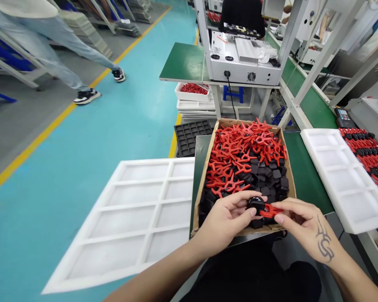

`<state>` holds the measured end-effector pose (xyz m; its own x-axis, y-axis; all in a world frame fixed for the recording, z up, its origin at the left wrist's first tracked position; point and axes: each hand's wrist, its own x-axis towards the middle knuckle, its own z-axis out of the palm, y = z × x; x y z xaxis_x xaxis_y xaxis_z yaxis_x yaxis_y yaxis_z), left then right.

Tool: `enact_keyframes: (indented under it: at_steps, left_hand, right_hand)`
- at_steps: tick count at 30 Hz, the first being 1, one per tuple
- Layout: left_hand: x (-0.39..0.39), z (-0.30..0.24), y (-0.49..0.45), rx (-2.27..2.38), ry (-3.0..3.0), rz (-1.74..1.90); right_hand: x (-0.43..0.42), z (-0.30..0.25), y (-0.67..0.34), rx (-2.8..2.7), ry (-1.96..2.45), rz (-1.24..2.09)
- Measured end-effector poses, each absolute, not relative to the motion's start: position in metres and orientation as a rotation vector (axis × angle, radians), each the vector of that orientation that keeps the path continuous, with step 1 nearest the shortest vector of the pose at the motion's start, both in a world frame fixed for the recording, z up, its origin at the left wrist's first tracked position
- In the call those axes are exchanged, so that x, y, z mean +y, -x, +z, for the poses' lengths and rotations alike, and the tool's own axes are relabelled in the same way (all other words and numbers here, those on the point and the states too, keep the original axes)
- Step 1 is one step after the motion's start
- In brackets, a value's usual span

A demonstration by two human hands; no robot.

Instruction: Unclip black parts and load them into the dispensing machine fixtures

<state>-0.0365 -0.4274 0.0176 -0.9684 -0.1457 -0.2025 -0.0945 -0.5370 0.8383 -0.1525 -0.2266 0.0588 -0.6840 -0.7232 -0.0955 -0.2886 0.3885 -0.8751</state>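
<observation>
My left hand (228, 218) pinches a glossy black rounded part (256, 203) between thumb and fingers. Against that part, my right hand (302, 218) grips a red plastic clip (270, 210) by its outer end. The clip and the black part touch each other. Both hands are over the near edge of a cardboard box (290, 176). Inside the box lie many loose red clips (233, 147) towards the back and left, with black blocky pieces (267, 178) at the right and front.
A white compartment tray (145, 226) stands at the left, another white tray (346, 176) at the right. Beyond it are rows of red and black parts (368, 155). A white machine (244, 63) stands behind the box. A person in jeans (66, 46) is walking at upper left.
</observation>
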Motion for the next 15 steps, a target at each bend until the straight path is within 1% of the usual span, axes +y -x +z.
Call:
enact_keyframes:
  at_steps: [15]
  left_hand:
    - [-0.4281, 0.016, 0.0378, -1.568, -0.391, -2.69]
  right_hand:
    - [-0.2265, 0.0574, 0.1555, 2.144, 0.848, -1.232]
